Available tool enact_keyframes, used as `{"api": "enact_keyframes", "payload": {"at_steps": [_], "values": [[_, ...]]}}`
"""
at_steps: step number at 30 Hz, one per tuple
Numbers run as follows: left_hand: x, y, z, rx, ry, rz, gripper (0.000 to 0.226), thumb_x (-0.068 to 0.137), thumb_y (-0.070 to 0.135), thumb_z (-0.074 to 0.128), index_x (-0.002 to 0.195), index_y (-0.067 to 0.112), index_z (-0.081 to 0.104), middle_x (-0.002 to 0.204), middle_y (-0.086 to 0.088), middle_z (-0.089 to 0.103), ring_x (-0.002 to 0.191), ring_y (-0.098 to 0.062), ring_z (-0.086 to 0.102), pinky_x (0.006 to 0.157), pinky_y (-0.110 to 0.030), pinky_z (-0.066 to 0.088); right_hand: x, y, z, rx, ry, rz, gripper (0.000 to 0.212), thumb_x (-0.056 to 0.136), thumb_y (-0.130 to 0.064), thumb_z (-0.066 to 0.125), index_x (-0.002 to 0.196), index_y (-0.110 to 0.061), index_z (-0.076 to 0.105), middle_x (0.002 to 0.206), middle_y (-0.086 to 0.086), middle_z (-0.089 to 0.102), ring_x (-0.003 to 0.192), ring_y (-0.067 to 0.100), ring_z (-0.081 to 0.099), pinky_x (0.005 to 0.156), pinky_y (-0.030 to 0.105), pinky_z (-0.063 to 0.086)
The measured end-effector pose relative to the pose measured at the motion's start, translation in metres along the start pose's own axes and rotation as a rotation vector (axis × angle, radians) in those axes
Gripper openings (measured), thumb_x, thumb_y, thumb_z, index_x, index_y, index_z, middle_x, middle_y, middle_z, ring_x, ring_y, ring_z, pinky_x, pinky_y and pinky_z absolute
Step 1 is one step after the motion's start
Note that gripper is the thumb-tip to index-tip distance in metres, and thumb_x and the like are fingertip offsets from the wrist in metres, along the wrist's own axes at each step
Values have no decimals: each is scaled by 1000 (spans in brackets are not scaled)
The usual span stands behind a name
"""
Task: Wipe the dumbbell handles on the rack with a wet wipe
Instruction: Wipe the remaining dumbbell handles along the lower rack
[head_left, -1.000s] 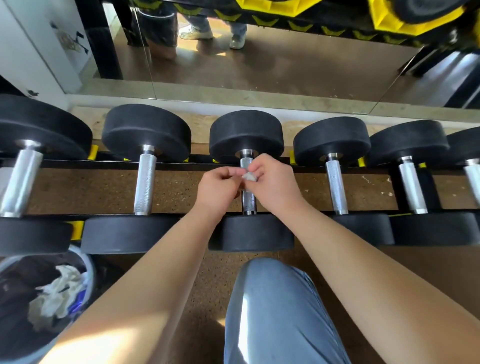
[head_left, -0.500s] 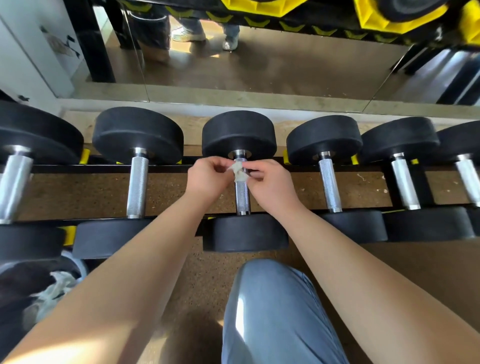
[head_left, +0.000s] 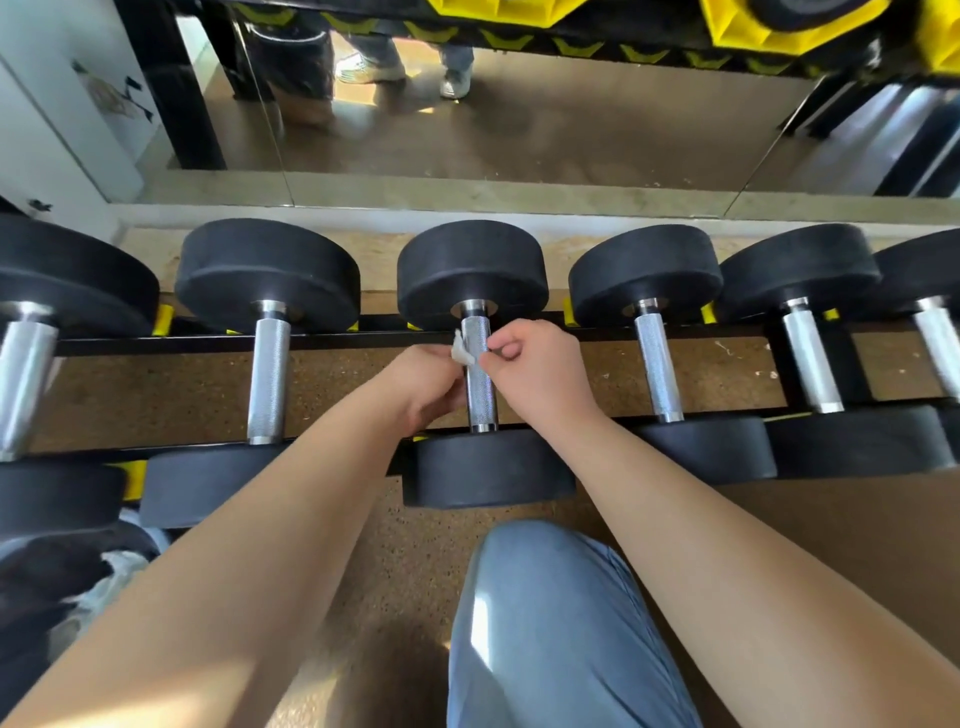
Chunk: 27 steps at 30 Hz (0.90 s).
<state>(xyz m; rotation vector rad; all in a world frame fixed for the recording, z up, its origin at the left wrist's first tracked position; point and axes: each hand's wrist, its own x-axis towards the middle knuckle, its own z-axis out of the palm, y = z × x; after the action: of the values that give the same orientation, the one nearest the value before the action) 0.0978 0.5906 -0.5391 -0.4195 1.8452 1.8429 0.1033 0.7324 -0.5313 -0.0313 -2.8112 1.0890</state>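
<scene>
Several black dumbbells with knurled steel handles lie side by side on a low black rack (head_left: 727, 332). My two hands meet at the middle dumbbell's handle (head_left: 480, 395). My left hand (head_left: 423, 387) pinches a small white wet wipe (head_left: 461, 353) against the handle's left side. My right hand (head_left: 535, 371) sits on the handle's right side with curled fingers, its fingertips at the wipe's edge; whether it pinches the wipe is unclear. The handles to the left (head_left: 267, 382) and right (head_left: 657, 366) are bare.
A bin (head_left: 78, 582) with crumpled white waste stands at the lower left under my left arm. My knee in grey trousers (head_left: 550, 623) is below the rack. A wall mirror (head_left: 519, 130) behind the rack reflects the floor and a person's feet.
Both hands have slid along the middle handle and parted a little, baring more of the handle's upper end. The wipe now shows on the handle's left side by my left fingers.
</scene>
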Motion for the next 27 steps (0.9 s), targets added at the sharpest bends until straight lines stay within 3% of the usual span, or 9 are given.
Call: {"api": "enact_keyframes", "payload": {"at_steps": [3, 7, 10, 13, 16, 18, 20, 23, 27], "values": [[-14, -1, -9, 204, -1, -57, 20, 98, 1, 58, 84, 10, 68, 72, -7, 66, 59, -10, 61, 62, -20, 58, 2, 0, 1, -15, -16, -29, 16, 85, -16, 74, 98, -24, 76, 94, -6, 64, 77, 2, 58, 80, 19, 52], [-31, 9, -24, 227, 115, -39, 9, 97, 8, 65, 93, 15, 69, 75, -4, 74, 65, -8, 66, 56, -19, 55, 0, -7, -2, -31, -110, -111, 28, 91, -9, 66, 113, -22, 76, 99, -8, 62, 85, 5, 61, 85, 25, 54], [-47, 16, -40, 195, 109, 5, 8, 98, 11, 65, 98, 18, 69, 87, -3, 79, 75, -7, 71, 58, -18, 56, -3, -29, -10, 38, -256, -171, 29, 100, -18, 58, 119, -28, 76, 96, -19, 64, 80, -4, 61, 74, 14, 48], [-62, 20, -60, 280, 146, 80, 12, 95, 10, 67, 94, 21, 72, 94, -8, 79, 84, -14, 71, 79, -29, 61, -9, -63, -5, 165, -445, -146, 25, 99, -38, 64, 121, -32, 75, 107, -24, 70, 96, -5, 67, 85, 15, 54], [-72, 23, -84, 433, 194, 132, 7, 91, 19, 70, 93, 23, 76, 78, -5, 77, 70, -16, 65, 75, -30, 61, -16, -92, 9, 424, -495, -7, 13, 95, -25, 74, 107, -25, 76, 101, -4, 76, 87, 10, 76, 79, 28, 63], [-80, 26, -106, 539, 264, 178, 4, 88, 28, 73, 89, 31, 75, 68, 7, 70, 61, -9, 61, 59, -22, 53, -17, -106, 24, 587, -479, 97, 16, 91, -6, 76, 101, -19, 76, 106, 9, 73, 94, 21, 76, 81, 33, 64], [-84, 26, -134, 625, 360, 229, 12, 87, 26, 72, 90, 37, 74, 81, 13, 73, 75, -5, 66, 72, -23, 54, -15, -115, 44, 630, -409, 180, 28, 85, 2, 79, 104, -17, 72, 114, 12, 68, 101, 27, 72, 82, 37, 64], [-84, 21, -177, 621, 443, 256, 21, 92, 18, 65, 107, 31, 73, 102, 9, 74, 98, -11, 69, 90, -28, 54, -13, -127, 79, 525, -276, 217, 26, 82, -11, 83, 98, -25, 68, 109, 3, 68, 97, 23, 72, 83, 42, 64], [-80, 3, -208, 614, 387, 199, 38, 94, 22, 67, 132, 21, 63, 119, 1, 71, 114, -20, 64, 100, -28, 47, -19, -157, 113, 345, -152, 169, 18, 95, -22, 71, 112, -23, 79, 114, -4, 75, 96, 14, 73, 97, 38, 57]]}}
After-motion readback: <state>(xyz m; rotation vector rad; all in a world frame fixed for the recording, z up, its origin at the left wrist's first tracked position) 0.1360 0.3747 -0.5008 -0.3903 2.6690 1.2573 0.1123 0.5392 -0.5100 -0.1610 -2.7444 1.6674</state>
